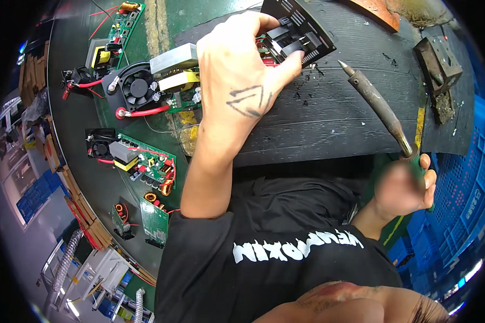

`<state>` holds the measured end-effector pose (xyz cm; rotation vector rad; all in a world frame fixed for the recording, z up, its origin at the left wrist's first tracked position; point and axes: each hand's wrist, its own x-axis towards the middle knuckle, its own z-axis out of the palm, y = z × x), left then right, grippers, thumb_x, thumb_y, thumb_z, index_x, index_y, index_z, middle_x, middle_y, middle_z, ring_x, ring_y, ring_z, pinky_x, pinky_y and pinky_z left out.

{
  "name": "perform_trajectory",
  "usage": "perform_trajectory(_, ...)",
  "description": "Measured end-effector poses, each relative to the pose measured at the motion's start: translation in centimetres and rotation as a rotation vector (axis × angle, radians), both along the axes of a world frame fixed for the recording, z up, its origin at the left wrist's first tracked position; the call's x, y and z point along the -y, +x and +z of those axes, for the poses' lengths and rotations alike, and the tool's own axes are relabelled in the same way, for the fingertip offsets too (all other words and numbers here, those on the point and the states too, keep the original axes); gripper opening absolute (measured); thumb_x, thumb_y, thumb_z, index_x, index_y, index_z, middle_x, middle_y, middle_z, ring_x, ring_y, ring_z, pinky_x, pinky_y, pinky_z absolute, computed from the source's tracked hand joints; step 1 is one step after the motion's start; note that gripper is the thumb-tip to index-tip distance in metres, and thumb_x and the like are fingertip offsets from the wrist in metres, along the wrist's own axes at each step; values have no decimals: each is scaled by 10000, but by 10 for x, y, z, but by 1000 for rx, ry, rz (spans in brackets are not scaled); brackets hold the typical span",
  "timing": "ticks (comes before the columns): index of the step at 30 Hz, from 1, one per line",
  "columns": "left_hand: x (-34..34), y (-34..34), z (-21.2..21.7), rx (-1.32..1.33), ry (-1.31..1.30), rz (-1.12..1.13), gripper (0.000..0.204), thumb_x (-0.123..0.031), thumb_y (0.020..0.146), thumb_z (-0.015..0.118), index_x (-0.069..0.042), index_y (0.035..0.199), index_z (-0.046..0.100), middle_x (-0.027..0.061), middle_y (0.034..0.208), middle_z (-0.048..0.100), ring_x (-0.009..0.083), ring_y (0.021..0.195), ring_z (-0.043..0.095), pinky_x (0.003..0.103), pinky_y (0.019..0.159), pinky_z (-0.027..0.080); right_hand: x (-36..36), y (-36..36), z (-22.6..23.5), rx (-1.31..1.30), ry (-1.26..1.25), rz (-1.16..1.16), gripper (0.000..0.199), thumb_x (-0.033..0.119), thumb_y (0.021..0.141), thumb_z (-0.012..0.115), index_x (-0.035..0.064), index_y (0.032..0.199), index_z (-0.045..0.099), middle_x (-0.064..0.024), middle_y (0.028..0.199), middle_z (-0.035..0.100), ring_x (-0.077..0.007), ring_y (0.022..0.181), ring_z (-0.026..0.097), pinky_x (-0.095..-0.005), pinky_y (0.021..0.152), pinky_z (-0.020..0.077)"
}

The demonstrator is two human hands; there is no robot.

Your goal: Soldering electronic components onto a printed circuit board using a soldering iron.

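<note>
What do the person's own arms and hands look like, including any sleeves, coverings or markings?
A loose black fabric T-shirt with white lettering is worn; its left sleeve ends near the elbow. Both hands are bare, with no gloves visible. The left hand has dark, angular lines on its back. The right hand is partly blurred, so markings there cannot be told.

White block lettering point(299, 248), upside down, crosses a black shirt point(264, 220), lower center; small white characters point(473, 202) mark a blue crate point(458, 172), right edge.

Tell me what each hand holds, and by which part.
Left hand: slotted black rectangular panel, by its left side. Right hand: pointed metal soldering iron, by its green handle.
</note>
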<state>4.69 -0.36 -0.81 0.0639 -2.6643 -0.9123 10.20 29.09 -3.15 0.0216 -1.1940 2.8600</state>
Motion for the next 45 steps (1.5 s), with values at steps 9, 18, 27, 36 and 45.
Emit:
perform_trajectory(9, -5, 4, -16, -89, 397, 90, 362, -123, 667, 707, -8, 995, 604, 102, 886, 639, 199, 795, 592, 291, 777, 436, -5, -1, 0, 17, 5, -36, 234, 285, 856, 469, 106, 714, 519, -147, 1115, 557, -304, 634, 602, -285, 544, 491)
perform_trajectory(18, -10, 3, 6, 88, 525, 49, 449, -80, 690, 700, 35, 1088, 526, 130, 938, 605, 194, 862, 584, 277, 771, 459, -4, -1, 1, 10, 22, -71, 252, 286, 853, 467, 93, 707, 535, -160, 1111, 568, -298, 627, 601, -273, 517, 481)
perform_trajectory(27, 13, 21, -11, -126, 367, 50, 410, 17, 785, 603, 16, 1173, 469, 111, 1057, 602, 188, 966, 586, 248, 847, 433, -2, 0, 2, 17, 20, -48, 249, 286, 849, 468, 92, 707, 534, -158, 1108, 561, -293, 621, 599, -280, 532, 497)
perform_trajectory(36, 3, 26, -24, -302, 251, 164, 150, 6, 667, 679, -47, 803, 646, 57, 753, 632, 196, 726, 575, 280, 675, 443, 15, 0, 7, -10, -5, 72, 240, 301, 861, 456, 112, 735, 534, -138, 1118, 539, -301, 641, 621, -261, 486, 480)
perform_trajectory(45, 13, 20, -35, -419, -89, -48, 173, 8, 629, 673, -55, 786, 638, 44, 765, 588, 222, 762, 524, 314, 693, 421, 30, -3, 1, -86, -29, 97, 255, 321, 905, 422, 94, 796, 465, -168, 1086, 508, -366, 668, 640, -319, 429, 530)
